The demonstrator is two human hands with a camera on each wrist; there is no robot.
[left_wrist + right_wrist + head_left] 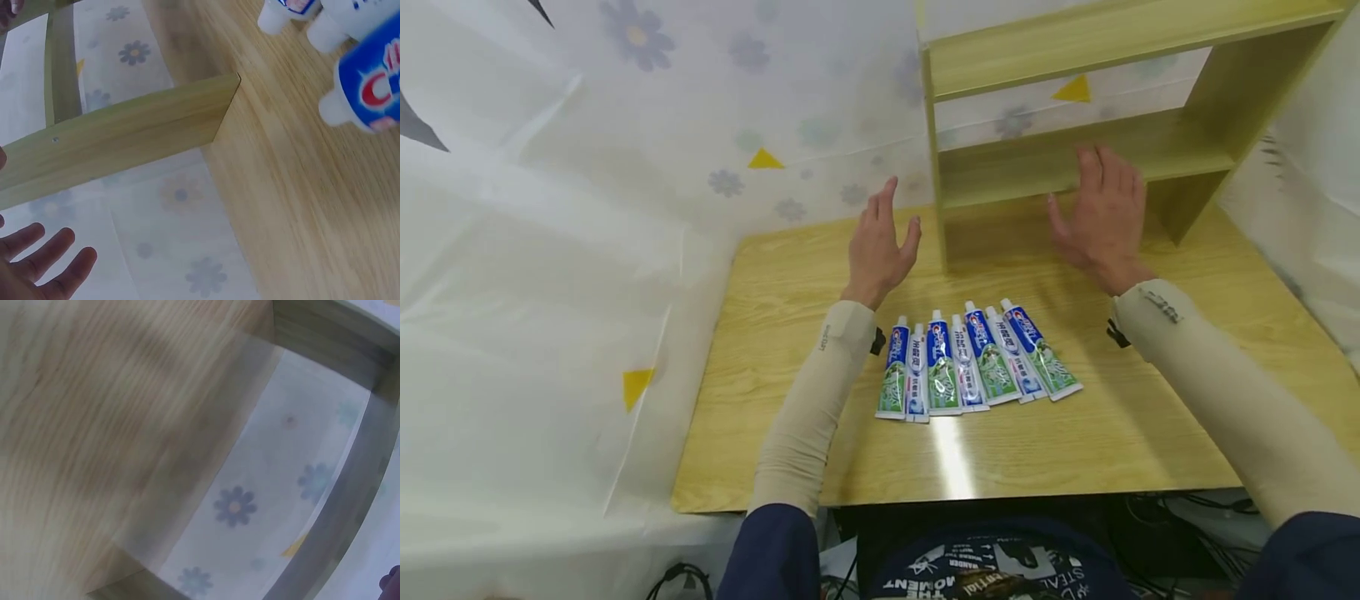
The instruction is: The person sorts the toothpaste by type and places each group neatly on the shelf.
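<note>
Left of centre in the frame, the bare table (pixel 760 333) is offering room beside the left hand (pixel 880 250). A strip is running between the row of toothpaste tubes (pixel 966 367), filling the area just below the middle, and the shelf unit (pixel 1015 169), which is obstructing the upper right while leaving gaps between and beneath its boards (pixel 1112 42). The white sheet (pixel 550 250) is closing off the far left.
</note>
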